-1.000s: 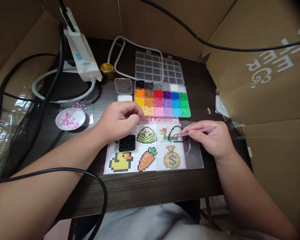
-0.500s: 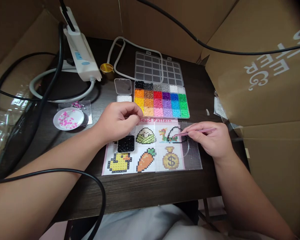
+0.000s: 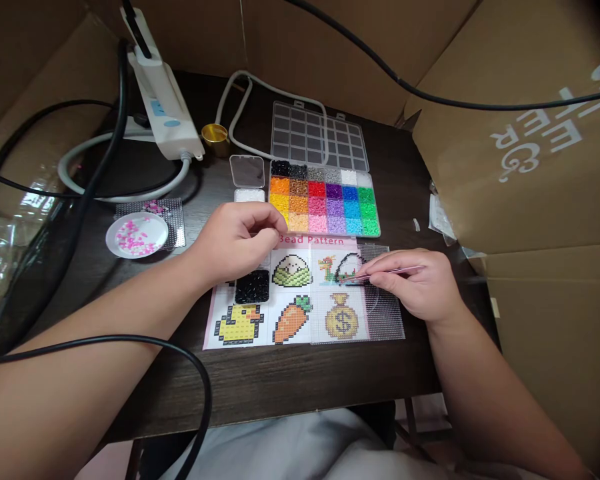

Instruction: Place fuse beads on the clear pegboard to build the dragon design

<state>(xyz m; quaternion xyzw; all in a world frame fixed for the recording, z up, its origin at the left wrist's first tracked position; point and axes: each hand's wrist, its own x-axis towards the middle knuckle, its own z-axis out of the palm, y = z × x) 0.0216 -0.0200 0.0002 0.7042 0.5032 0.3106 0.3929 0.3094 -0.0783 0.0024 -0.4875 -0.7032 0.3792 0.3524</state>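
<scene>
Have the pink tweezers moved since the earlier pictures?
Yes, slightly: the pink tweezers have shifted left and down in the picture, judged against the bead box.

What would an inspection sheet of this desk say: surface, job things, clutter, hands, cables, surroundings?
Surface: dark wood-grain table.
Job things: transparent pegboard overlapping white printed paper pattern sheet; open clear plastic compartment case of multicoloured beads; small clear plastic box of black beads.
Clutter: round white dish holding pink and white beads; gold-coloured cup.
Hands: left hand curled near that box, contact unclear; right hand grips slim pink tweezers, tips over pegboard.
Cables: black cables, one crossing before left forearm; white cable joined to long white plastic power strip.
Surroundings: brown cardboard panels.
</scene>
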